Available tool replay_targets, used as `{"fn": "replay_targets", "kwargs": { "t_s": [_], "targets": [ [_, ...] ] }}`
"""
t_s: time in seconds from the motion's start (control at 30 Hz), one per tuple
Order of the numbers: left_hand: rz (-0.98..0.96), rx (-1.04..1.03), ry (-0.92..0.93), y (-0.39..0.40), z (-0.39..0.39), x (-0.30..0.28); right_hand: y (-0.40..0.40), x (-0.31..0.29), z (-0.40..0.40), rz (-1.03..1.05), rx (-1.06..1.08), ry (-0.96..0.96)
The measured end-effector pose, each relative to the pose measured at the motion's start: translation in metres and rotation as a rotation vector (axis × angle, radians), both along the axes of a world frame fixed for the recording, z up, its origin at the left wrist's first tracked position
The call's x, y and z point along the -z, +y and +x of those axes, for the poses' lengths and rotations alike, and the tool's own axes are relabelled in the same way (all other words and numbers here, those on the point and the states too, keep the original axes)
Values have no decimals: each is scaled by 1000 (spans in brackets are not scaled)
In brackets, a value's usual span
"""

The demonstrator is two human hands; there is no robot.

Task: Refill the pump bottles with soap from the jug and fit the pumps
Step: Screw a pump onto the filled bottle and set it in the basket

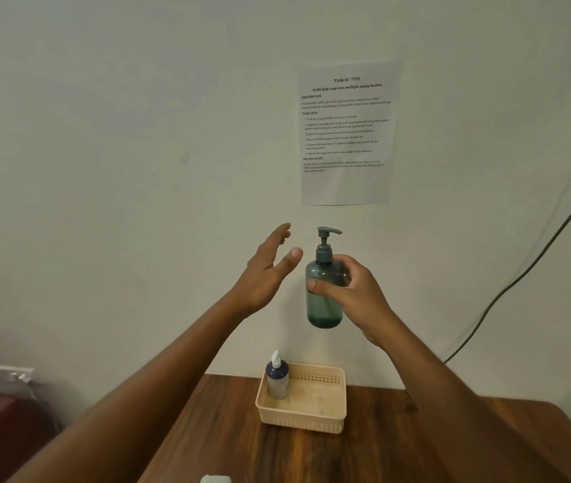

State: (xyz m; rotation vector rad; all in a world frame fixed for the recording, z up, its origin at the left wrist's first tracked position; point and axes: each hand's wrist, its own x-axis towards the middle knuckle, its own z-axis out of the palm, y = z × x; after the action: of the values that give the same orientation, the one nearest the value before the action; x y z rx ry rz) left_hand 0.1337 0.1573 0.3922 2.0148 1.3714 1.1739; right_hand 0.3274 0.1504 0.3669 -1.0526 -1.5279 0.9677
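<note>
My right hand (350, 291) grips a teal translucent pump bottle (324, 305) by its body and holds it upright in the air, high above the table. A grey pump (325, 240) sits on the bottle's neck, nozzle pointing right. A little liquid shows at the bottle's bottom. My left hand (270, 270) hovers just left of the bottle with fingers straight, touching nothing. A small bottle (277, 376) with a dark top, white lower half and white pump stands in the left back corner of a beige plastic basket (303, 418).
The basket sits on a brown wooden table (312, 454) against a pale wall. A printed task sheet (345, 134) hangs on the wall. A dark cable (521, 277) runs down the wall at right. A white object (216, 479) peeks in at the bottom edge.
</note>
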Motion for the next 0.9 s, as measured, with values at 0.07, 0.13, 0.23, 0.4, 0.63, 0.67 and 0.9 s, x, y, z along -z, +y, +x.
{"fn": "replay_targets", "kwargs": {
  "t_s": [0.07, 0.13, 0.23, 0.4, 0.63, 0.67, 0.9],
  "targets": [
    [-12, -30, 52, 4, -4, 11, 6, 7, -5, 5, 41, -8],
    [-28, -57, 97, 8, -9, 22, 13, 15, -10, 4, 71, -17],
    [-41, -95, 152, 15, -17, 40, 23, 28, -19, -10, 104, -44],
    [-72, -137, 213, 31, -33, 77, 44, 55, -33, -47, 180, -81],
    [-143, -157, 243, 51, -49, 122, 71, 100, -48, -61, 266, -112],
    [-157, -159, 243, 54, -51, 129, 75, 107, -50, -66, 274, -119],
    [-242, -188, 256, 77, -65, 183, 108, 165, -66, -122, 305, -223]
  ]
}}
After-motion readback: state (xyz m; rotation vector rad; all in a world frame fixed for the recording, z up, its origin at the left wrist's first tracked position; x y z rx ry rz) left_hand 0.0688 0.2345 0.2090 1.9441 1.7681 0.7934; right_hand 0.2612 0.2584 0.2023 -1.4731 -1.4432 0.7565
